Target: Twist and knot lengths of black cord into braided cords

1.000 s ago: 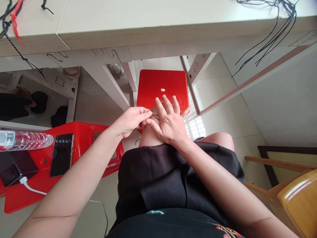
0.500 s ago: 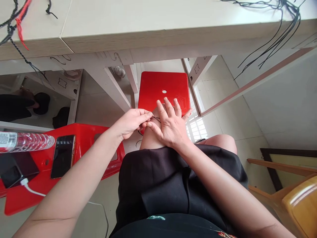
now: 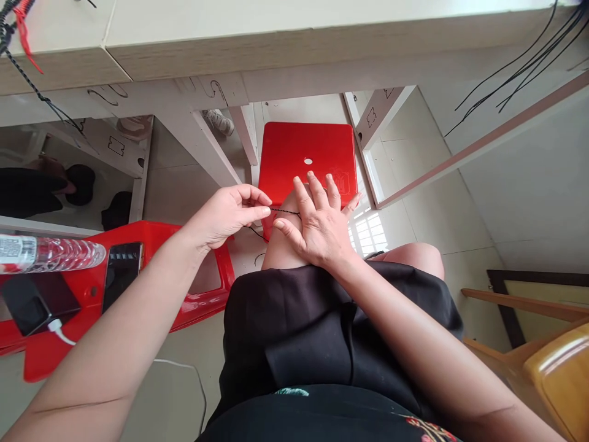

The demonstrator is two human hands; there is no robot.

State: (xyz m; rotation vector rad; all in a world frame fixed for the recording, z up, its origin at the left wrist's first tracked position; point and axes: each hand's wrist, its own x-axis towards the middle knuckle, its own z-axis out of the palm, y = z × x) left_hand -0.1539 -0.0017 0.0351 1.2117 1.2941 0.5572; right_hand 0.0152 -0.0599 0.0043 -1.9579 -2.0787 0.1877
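My left hand (image 3: 237, 213) pinches a thin black cord (image 3: 286, 211) between thumb and forefinger. From that pinch the cord runs right to my right hand (image 3: 319, 224) and passes under it. A loose tail of the cord hangs below the left hand. The right hand lies flat on my bare knee, fingers spread, with its palm over the cord's other end, which is hidden. Just beyond the knee stands a red plastic stool (image 3: 306, 144).
A light table (image 3: 294, 46) crosses the front, with black cords (image 3: 519, 67) hanging off its right side and a red cord (image 3: 25, 37) at left. On a red stool (image 3: 156, 233) at left are a bottle (image 3: 64, 253), a phone (image 3: 122, 270) and a dark box (image 3: 39, 301). A wooden chair (image 3: 559, 374) stands right.
My left hand has moved a little left and up, away from the right hand, and a longer twisted stretch of cord shows between them. The right hand stays flat on the knee.
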